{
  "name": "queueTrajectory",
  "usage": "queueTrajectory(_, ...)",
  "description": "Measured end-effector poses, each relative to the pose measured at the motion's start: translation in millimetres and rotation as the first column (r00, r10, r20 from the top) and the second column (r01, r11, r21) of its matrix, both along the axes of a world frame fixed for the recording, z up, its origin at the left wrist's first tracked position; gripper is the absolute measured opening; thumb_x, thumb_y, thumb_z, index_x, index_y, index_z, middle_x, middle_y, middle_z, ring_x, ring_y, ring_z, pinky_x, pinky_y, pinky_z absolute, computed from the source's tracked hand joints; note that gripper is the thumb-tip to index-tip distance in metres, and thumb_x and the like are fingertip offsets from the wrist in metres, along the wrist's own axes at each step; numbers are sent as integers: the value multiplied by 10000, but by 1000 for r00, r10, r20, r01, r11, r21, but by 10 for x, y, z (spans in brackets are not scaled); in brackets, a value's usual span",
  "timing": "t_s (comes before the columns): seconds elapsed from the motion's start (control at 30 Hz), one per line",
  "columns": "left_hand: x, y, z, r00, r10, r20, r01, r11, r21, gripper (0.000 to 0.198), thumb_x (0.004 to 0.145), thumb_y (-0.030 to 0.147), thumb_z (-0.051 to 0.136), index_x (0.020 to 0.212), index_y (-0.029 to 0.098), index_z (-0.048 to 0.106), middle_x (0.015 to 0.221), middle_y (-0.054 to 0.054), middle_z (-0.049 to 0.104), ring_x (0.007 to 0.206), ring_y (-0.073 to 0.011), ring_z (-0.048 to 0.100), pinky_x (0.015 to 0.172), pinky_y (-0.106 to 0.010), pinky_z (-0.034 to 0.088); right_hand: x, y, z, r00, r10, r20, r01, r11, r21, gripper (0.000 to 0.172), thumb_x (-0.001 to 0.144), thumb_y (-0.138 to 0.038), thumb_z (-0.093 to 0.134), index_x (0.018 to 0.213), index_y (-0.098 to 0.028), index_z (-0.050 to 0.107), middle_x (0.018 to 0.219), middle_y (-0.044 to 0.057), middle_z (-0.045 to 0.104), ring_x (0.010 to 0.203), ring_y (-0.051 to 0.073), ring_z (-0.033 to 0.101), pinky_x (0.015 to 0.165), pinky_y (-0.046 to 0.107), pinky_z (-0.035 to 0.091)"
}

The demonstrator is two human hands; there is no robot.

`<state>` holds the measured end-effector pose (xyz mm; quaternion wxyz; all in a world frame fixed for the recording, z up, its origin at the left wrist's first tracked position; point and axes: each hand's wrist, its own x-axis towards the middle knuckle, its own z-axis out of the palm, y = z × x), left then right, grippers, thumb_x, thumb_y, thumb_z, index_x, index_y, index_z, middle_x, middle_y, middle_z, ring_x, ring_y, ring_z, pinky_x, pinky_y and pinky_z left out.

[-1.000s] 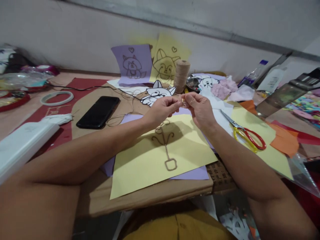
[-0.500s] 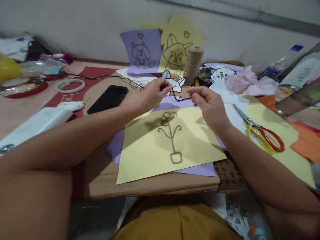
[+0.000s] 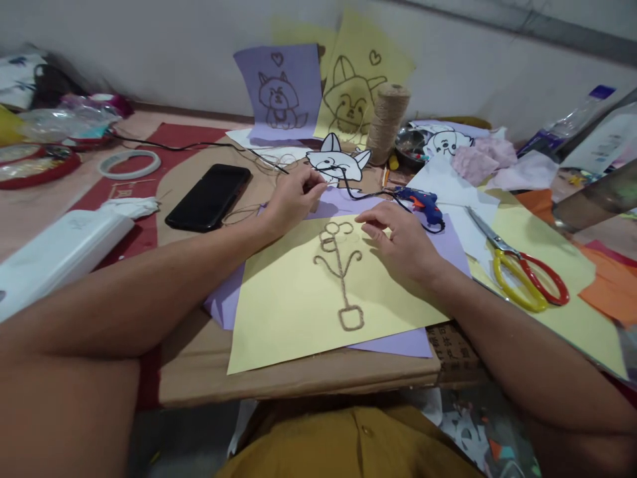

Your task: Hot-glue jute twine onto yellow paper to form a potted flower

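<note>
A yellow paper sheet (image 3: 298, 312) lies in front of me with a flower-in-pot outline made of twine (image 3: 340, 265) stuck on it. My right hand (image 3: 398, 240) rests on the sheet just right of the flower head, fingers stretched flat. My left hand (image 3: 291, 198) sits above the sheet's top left corner, its fingers curled in a pinch on a thin twine strand (image 3: 249, 212) that trails left toward the phone. A blue glue gun (image 3: 418, 200) lies just beyond my right hand.
A black phone (image 3: 209, 196) lies to the left, a twine spool (image 3: 387, 123) stands at the back, and red-and-yellow scissors (image 3: 517, 272) lie to the right. Animal drawings (image 3: 281, 96) lean on the wall. A tape ring (image 3: 128, 163), a white box (image 3: 54, 255) and coloured paper scraps (image 3: 604, 285) surround the work.
Both hands have dropped from mid-air, where they held twine between them. The right hand now lies flat on the yellow sheet; the left has moved back toward the purple sheet.
</note>
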<state>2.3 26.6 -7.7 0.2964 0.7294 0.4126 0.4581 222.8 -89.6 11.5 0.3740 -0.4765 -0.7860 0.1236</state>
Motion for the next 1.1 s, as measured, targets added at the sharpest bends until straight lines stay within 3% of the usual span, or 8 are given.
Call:
queueTrajectory(0.2,19,-132,104,997,-50,65,53,998,-39,66,838,236,729,805,189,696,703,-2,606,627,-123,455,583,-253,327,25,49,22,989,-113,-99,108,993,-54,81,889,-200,658,812,-223,661,797,13,641,756,173,547,687,324,420)
queueTrajectory(0.37,66,-212,341,976,-131,177,124,991,51,123,900,286,700,841,178,702,809,-28,644,754,-134,538,694,-251,417,45,67,17,980,-93,-177,89,996,-31,82,929,-253,616,964,-234,687,995,50,672,899,193,604,804,360,487)
queueTrajectory(0.6,120,-438,748,978,-155,143,134,980,143,104,873,267,766,873,182,707,961,-32,662,993,-172,634,780,-254,478,75,99,-24,968,-9,-250,-5,998,-56,400,917,-434,678,1282,-306,576,1396,89,562,1264,262,546,1029,477,485)
queueTrajectory(0.7,222,-566,938,970,-196,144,178,976,126,111,875,219,764,901,151,680,877,-3,618,961,-175,660,753,-255,469,18,197,55,965,63,-253,-59,998,22,604,871,-538,717,1389,-321,495,1497,96,492,1377,280,466,1111,514,432)
queueTrajectory(0.8,360,-663,1108,909,-355,219,334,934,126,55,918,138,689,913,127,635,791,30,600,800,-114,659,703,-237,446,-125,329,236,949,135,-285,-111,989,99,710,813,-606,751,1406,-307,498,1525,84,471,1416,288,437,1123,517,430)
queueTrajectory(0.9,455,-695,1227,797,-491,353,460,871,173,83,943,83,626,899,134,577,783,34,642,671,-82,636,606,-216,419,-263,430,421,918,193,-345,-181,981,68,551,807,-667,717,1194,-280,651,1281,62,640,1268,267,562,1050,474,495)
queueTrajectory(0.97,470,-667,1276,754,-483,446,468,871,153,110,976,84,580,902,155,539,830,14,686,697,-96,664,566,-217,412,-287,467,482,876,216,-430,-231,973,19,462,878,-684,619,1048,-262,699,992,42,693,1017,210,650,953,416,540)
queueTrajectory(1.1,415,-491,1313,767,-290,573,356,934,-4,175,1071,135,420,905,188,437,904,22,692,779,-71,695,592,-185,409,-139,517,421,802,114,-586,-156,987,-22,434,875,-672,636,903,-245,710,614,-40,463,598,114,496,655,300,531)
